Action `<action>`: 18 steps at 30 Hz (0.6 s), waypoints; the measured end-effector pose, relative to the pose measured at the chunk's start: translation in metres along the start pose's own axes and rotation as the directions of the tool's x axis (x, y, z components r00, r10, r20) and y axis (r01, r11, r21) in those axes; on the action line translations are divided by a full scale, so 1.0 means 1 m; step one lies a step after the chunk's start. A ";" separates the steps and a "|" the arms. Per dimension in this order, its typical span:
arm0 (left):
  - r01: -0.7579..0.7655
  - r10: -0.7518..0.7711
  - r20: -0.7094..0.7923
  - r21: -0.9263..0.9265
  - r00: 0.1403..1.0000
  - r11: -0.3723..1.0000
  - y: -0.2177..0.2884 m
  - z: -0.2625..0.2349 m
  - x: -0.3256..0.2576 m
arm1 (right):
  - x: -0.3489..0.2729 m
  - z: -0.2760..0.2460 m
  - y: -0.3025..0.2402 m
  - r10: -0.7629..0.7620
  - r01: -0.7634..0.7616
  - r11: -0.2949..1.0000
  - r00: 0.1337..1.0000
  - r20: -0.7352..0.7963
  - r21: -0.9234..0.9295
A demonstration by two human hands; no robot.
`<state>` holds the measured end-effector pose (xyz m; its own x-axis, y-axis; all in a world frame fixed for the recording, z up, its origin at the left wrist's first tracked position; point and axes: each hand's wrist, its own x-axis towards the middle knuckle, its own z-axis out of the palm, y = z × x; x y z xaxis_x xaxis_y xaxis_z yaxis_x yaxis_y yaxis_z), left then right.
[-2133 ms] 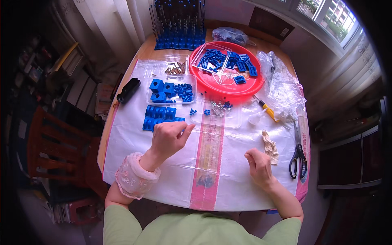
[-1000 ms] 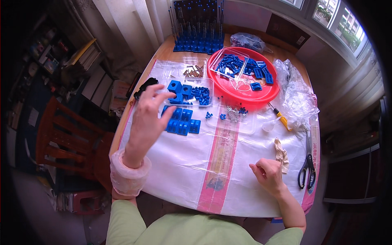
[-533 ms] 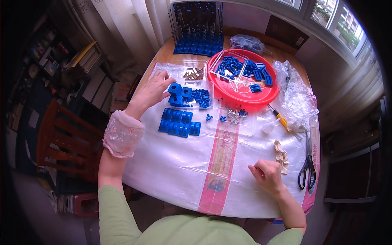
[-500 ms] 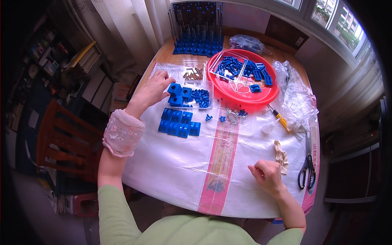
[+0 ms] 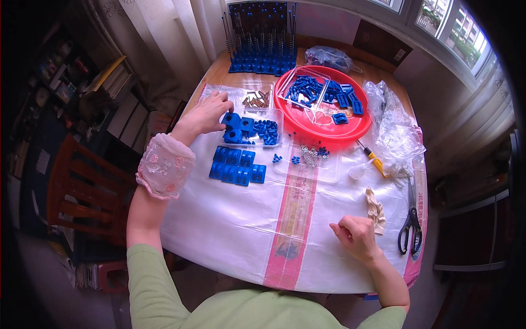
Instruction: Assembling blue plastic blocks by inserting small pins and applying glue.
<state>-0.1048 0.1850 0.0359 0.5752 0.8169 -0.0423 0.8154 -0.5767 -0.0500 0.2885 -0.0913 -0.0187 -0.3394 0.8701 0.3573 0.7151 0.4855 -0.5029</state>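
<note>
Left hand (image 5: pixel 205 113) reached box (image 5: pixel 267 113), blue blocks (image 5: pixel 232 135) inside

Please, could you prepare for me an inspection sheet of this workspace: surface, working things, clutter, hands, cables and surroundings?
Surface: white sheet with a pink-edged stripe, over a wooden table.
Working things: blue blocks and small blue parts in a clear box; blue curved pieces in rows in front.
Clutter: at right, crumpled clear plastic, yellow-handled tool, black-handled scissors, crumpled beige item.
Left hand: fingers at the blue blocks; firm grasp unclear.
Right hand: loosely curled beside the beige item; inside hidden.
Cables: nothing seen.
Surroundings: pale curtain upper left, window upper right.
</note>
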 end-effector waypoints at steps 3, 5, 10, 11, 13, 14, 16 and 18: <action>-0.013 0.013 0.022 0.006 1.000 1.000 0.002 -0.006 0.001 | 0.001 0.000 -0.001 -0.007 0.007 1.000 1.000 -0.006 0.000; -0.020 0.020 0.031 0.004 0.999 1.000 0.004 -0.006 0.002 | 0.000 0.001 0.000 -0.001 0.001 1.000 1.000 -0.004 0.001; -0.013 0.012 0.040 0.018 0.999 1.000 0.003 -0.005 0.004 | 0.000 0.000 0.000 -0.008 0.008 1.000 1.000 -0.011 0.005; -0.012 0.012 0.035 0.012 0.999 1.000 0.003 -0.005 0.003 | 0.000 0.000 0.000 -0.008 0.009 1.000 1.000 -0.009 0.004; -0.015 0.015 0.026 0.000 1.000 1.000 0.003 -0.006 0.004 | 0.000 0.000 0.001 -0.007 0.007 1.000 1.000 -0.009 0.001; -0.017 0.017 0.019 -0.008 1.000 1.000 0.004 -0.008 0.004 | 0.000 0.000 0.001 -0.007 0.007 1.000 1.000 -0.010 0.001; -0.023 0.023 0.006 -0.022 1.000 0.999 0.006 -0.012 0.003 | 0.000 0.000 0.000 -0.006 0.006 1.000 1.000 -0.008 -0.002; -0.035 0.035 -0.042 -0.001 0.999 0.999 0.005 -0.015 0.000 | 0.001 -0.001 0.000 -0.007 0.006 1.000 1.000 -0.002 -0.007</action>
<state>-0.0997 0.1819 0.0508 0.6054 0.7959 -0.0021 0.7950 -0.6048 -0.0474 0.2885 -0.0910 -0.0176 -0.3427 0.8668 0.3624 0.7173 0.4905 -0.4949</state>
